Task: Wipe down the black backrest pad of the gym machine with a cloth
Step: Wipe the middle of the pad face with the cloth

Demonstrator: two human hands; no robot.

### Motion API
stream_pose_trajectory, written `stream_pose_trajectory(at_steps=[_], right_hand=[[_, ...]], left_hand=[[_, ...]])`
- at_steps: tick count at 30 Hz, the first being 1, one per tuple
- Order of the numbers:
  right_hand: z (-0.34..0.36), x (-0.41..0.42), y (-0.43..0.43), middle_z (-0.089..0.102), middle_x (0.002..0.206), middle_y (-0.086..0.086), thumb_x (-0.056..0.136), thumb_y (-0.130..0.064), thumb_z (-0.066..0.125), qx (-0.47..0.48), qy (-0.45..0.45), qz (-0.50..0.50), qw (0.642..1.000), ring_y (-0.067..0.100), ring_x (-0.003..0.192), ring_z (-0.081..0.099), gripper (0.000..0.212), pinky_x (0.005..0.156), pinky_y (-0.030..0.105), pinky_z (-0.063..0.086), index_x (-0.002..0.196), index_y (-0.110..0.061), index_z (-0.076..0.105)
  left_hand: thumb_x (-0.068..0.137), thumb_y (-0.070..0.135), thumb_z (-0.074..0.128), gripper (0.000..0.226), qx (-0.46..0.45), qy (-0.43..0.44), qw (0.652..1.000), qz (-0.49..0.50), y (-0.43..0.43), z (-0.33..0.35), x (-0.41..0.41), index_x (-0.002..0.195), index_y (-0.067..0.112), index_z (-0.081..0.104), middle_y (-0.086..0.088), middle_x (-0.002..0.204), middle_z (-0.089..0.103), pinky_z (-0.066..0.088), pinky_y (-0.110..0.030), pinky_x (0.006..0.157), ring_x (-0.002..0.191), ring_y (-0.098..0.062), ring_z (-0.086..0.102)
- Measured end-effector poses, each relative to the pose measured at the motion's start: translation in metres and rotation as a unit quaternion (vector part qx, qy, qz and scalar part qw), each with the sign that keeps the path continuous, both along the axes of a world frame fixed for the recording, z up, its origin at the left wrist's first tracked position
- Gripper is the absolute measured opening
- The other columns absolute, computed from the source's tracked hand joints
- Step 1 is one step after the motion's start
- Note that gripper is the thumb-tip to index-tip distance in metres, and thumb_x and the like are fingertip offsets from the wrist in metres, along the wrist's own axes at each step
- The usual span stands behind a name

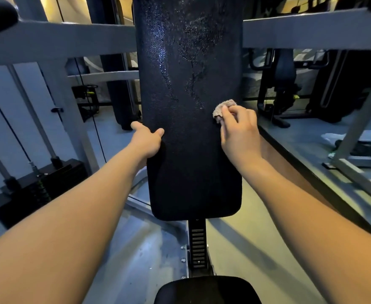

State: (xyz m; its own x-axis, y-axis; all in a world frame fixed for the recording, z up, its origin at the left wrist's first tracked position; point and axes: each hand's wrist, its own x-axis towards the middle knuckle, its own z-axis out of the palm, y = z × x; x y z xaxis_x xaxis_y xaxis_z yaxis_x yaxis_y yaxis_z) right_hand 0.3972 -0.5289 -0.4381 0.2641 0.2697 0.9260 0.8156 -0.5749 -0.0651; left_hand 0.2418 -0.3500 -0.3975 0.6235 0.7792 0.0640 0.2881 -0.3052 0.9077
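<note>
The tall black backrest pad point(189, 119) stands upright in the middle of the view, with wet, glistening streaks on its upper half. My left hand point(147, 140) grips the pad's left edge, thumb on the front face and fingers hidden behind it. My right hand point(240, 131) holds a small bunched pinkish cloth point(223, 108) and presses it against the pad near the right edge, about mid-height. Part of the cloth is hidden under my fingers.
A black seat pad point(206, 290) sits below, joined by a notched adjustment post point(198, 244). Grey frame bars point(59, 41) cross behind the pad on both sides. A weight stack point(39, 187) stands at the left. Other machines point(285, 88) and a white towel point(353, 137) lie at the right.
</note>
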Motion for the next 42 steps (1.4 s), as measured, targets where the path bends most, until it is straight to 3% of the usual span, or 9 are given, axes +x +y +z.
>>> stream_pose_trajectory(at_steps=[5, 11, 17, 22, 25, 28, 33, 39, 42], right_hand=[[0.001, -0.008, 0.006, 0.054, 0.133, 0.018, 0.096, -0.014, 0.066, 0.058, 0.047, 0.016, 0.997, 0.037, 0.116, 0.05, 0.024, 0.091, 0.035, 0.048, 0.118, -0.004, 0.068], [0.007, -0.034, 0.053, 0.064, 0.117, 0.013, 0.091, -0.002, 0.063, 0.227, 0.137, 0.026, 0.964, 0.034, 0.101, 0.053, 0.019, 0.089, 0.03, 0.04, 0.108, -0.005, 0.071], [0.002, -0.022, 0.049, 0.066, 0.113, 0.012, 0.091, 0.003, 0.057, -0.013, -0.075, 0.108, 0.991, 0.036, 0.097, 0.057, 0.019, 0.087, 0.038, 0.049, 0.104, -0.004, 0.07], [0.024, -0.013, 0.045, 0.064, 0.105, 0.015, 0.078, 0.012, 0.061, 0.197, 0.038, 0.033, 0.979, 0.036, 0.09, 0.055, 0.024, 0.084, 0.032, 0.038, 0.094, -0.005, 0.067], [0.005, -0.048, 0.078, 0.066, 0.11, 0.009, 0.077, 0.01, 0.065, 0.083, 0.005, 0.136, 0.987, 0.032, 0.094, 0.056, 0.026, 0.084, 0.036, 0.046, 0.096, -0.007, 0.068], [0.008, -0.026, 0.06, 0.065, 0.116, 0.01, 0.071, 0.003, 0.077, -0.041, -0.044, 0.14, 0.988, 0.035, 0.1, 0.056, 0.035, 0.088, 0.041, 0.051, 0.104, -0.007, 0.069], [0.027, -0.013, 0.045, 0.066, 0.108, 0.012, 0.083, 0.007, 0.06, 0.188, 0.048, 0.035, 0.98, 0.037, 0.092, 0.057, 0.022, 0.084, 0.027, 0.037, 0.099, -0.006, 0.071], [0.012, -0.03, 0.063, 0.065, 0.118, 0.006, 0.085, 0.001, 0.061, -0.064, -0.069, 0.131, 0.987, 0.034, 0.098, 0.055, 0.024, 0.076, 0.043, 0.055, 0.105, -0.007, 0.07], [0.033, 0.005, 0.033, 0.067, 0.11, 0.011, 0.086, 0.007, 0.054, 0.047, -0.056, 0.064, 0.995, 0.037, 0.093, 0.059, 0.026, 0.084, 0.033, 0.045, 0.1, -0.007, 0.071]], left_hand=[[0.106, 0.023, 0.047, 0.058, 0.016, 0.015, 1.0, -0.004, -0.003, -0.003, 0.0, 0.146, 0.006, 0.008, -0.015, 0.145, 0.043, 0.042, -0.039, 0.098, 0.12, -0.029, 0.048], [0.107, 0.015, 0.044, 0.051, 0.038, 0.009, 0.999, -0.004, -0.007, -0.004, 0.002, 0.144, 0.006, 0.011, 0.0, 0.121, 0.041, 0.039, -0.033, 0.089, 0.106, -0.021, 0.045], [0.107, 0.023, 0.045, 0.051, 0.043, 0.019, 0.999, -0.002, -0.006, -0.003, -0.001, 0.143, 0.006, 0.013, -0.013, 0.139, 0.047, 0.04, -0.035, 0.092, 0.109, -0.024, 0.048], [0.107, 0.02, 0.045, 0.053, 0.046, 0.028, 0.999, -0.007, -0.005, -0.004, 0.0, 0.145, 0.006, 0.01, -0.015, 0.145, 0.045, 0.038, -0.033, 0.09, 0.116, -0.025, 0.049], [0.106, 0.025, 0.046, 0.054, 0.049, 0.028, 0.998, -0.001, -0.006, -0.002, -0.002, 0.144, 0.006, 0.012, -0.017, 0.142, 0.046, 0.039, -0.036, 0.092, 0.118, -0.029, 0.05], [0.106, 0.025, 0.046, 0.052, 0.051, 0.031, 0.998, -0.005, -0.005, -0.001, -0.003, 0.143, 0.006, 0.014, -0.017, 0.141, 0.046, 0.039, -0.036, 0.089, 0.107, -0.024, 0.047], [0.107, 0.02, 0.045, 0.054, 0.058, 0.031, 0.998, -0.017, -0.005, -0.003, -0.003, 0.146, 0.006, 0.01, -0.014, 0.144, 0.045, 0.037, -0.033, 0.087, 0.105, -0.02, 0.044], [0.106, 0.031, 0.046, 0.057, 0.055, 0.035, 0.998, 0.001, -0.004, -0.001, -0.003, 0.145, 0.007, 0.012, -0.019, 0.143, 0.046, 0.037, -0.037, 0.088, 0.112, -0.028, 0.049], [0.106, 0.03, 0.046, 0.057, 0.054, 0.04, 0.998, 0.0, -0.002, -0.003, -0.002, 0.146, 0.008, 0.011, -0.018, 0.143, 0.046, 0.041, -0.04, 0.094, 0.12, -0.031, 0.05]])
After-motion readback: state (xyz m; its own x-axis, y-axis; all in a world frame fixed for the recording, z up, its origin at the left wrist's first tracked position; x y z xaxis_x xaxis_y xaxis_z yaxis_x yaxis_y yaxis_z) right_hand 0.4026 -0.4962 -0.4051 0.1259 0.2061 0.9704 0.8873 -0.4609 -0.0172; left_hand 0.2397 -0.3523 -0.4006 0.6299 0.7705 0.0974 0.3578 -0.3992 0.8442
